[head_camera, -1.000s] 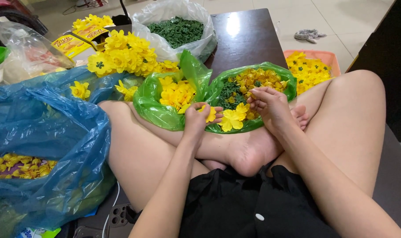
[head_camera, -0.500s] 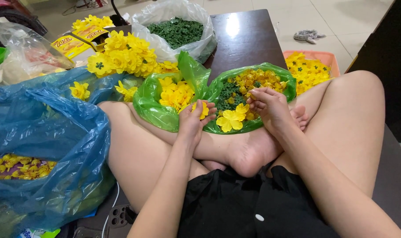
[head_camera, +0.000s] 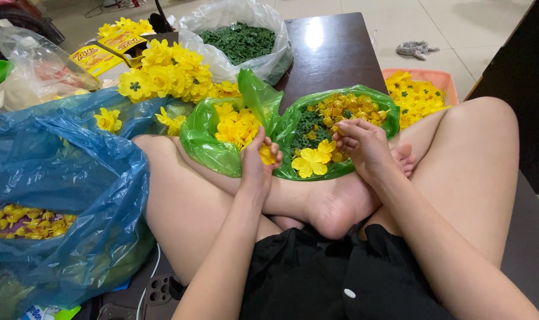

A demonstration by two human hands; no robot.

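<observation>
The left hand (head_camera: 256, 161) was closed around a small yellow flower piece (head_camera: 267, 155), its fingers (head_camera: 273, 148) curled over it at the edge of the left green bag (head_camera: 207, 142). The right hand (head_camera: 364, 142) had its fingers (head_camera: 344, 131) pinched together at the rim of the right green bag (head_camera: 299, 118); whether they gripped a piece or only touched the heap could not be told.

The main risk looked to be a spill. Both bags were soft plastic propped against the crossed legs, at twelve o'clock from the hands, and a shift of a knee or a tug on a rim could have tipped the loose pieces out onto the dark tabletop (head_camera: 335, 53). The held piece was small and light, so a loosened grip would likely have dropped it into the lap, or into the wrong bag, since the two rims touched.

The flower piece was bright yellow, with rounded petals, and appeared to be moulded plastic. It sat between the two bags, just beside a full yellow blossom (head_camera: 310, 160) that lay at three o'clock from it. The right bag mixed yellow blossoms with dark green bits; the left held yellow only.
</observation>
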